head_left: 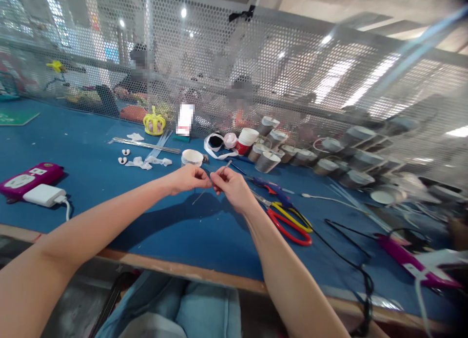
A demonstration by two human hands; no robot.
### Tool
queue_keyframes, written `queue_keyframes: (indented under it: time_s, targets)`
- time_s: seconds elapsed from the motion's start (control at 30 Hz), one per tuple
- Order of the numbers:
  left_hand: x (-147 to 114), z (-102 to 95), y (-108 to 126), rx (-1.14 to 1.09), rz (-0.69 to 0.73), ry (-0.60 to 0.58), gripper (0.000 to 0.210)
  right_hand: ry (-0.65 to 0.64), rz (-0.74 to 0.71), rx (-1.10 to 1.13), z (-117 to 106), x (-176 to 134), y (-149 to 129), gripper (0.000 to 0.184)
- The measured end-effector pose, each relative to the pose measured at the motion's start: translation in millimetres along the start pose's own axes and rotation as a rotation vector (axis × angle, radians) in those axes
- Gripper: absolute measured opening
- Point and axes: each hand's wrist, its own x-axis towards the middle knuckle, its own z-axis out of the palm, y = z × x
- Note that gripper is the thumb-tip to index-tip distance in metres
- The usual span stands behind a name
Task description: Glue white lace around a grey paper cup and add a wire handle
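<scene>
Over the blue table, my left hand [190,179] and my right hand [231,186] meet fingertip to fingertip, both closed in a pinch. A thin wire-like strand [198,198] hangs below the left fingers. Its slim pale end [229,164] seems to poke up past the right fingers; the part between is hidden. Just behind my left hand stands a white cup [192,157]. Right of my right hand lie scissors [288,224] with red and yellow handles and a blue glue gun [272,188].
Yellow crown [154,122], phone [185,118], metal rods [146,145] and white scraps [139,163] lie at back left. Ribbon roll [219,151], red-white cup [246,141] and several grey cups [268,161] line the perforated screen [204,50]. Purple power banks [34,179] with cables flank both sides.
</scene>
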Motion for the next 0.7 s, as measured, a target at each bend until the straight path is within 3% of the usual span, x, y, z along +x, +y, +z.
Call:
queue_keyframes:
  time_s: [0.47,0.7]
  targets:
    - [0.1,2.4,-0.2,0.015,0.01,0.024,0.018,0.036,-0.015,-0.1,1.1,-0.3,0.0,0.032]
    - [3.5,-2.5,-7.5,0.132,0.094,0.031,0.016,0.063,-0.018,-0.149,-0.7,0.2,1.8,0.031]
